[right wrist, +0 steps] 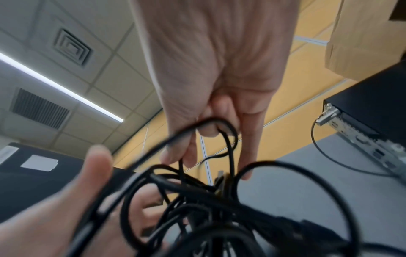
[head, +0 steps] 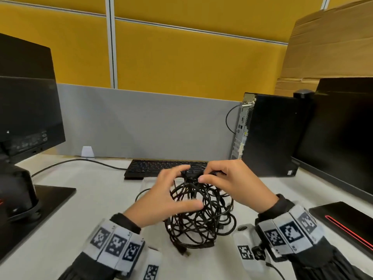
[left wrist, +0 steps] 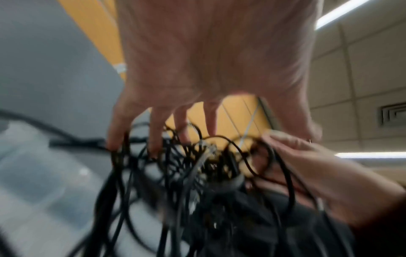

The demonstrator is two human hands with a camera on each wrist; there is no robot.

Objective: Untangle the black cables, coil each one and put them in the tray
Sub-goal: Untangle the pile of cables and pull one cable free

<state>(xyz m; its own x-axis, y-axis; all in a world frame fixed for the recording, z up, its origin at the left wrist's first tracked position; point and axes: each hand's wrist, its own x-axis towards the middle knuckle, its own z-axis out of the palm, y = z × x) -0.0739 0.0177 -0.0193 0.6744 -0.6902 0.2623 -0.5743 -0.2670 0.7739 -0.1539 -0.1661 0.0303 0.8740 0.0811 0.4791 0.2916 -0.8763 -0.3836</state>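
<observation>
Both hands hold a black cable tangle up off the white worktop.

Head view: the left hand [head: 161, 197] curls its fingers into the top of the cables [head: 198, 215], thumb spread below; the right hand [head: 232, 182] pinches strands at the top. The tangle hangs between them, its lower loops near the worktop [head: 80, 229], over a clear tray [head: 147, 184] just before the keyboard [head: 161, 168]. Monitors flank the scene, and a computer [head: 268, 134] stands at the right.
Left wrist view: blurred; the left fingers [left wrist: 156, 132] hook down into the strands [left wrist: 175, 182], so that grip is closed on cable; the right hand [left wrist: 318, 167] grasps opposite.
Right wrist view: the right fingers [right wrist: 191, 147] curl round a loop [right wrist: 219, 139], grip closed on it; the left hand [right wrist: 72, 208] lies behind the strands.
</observation>
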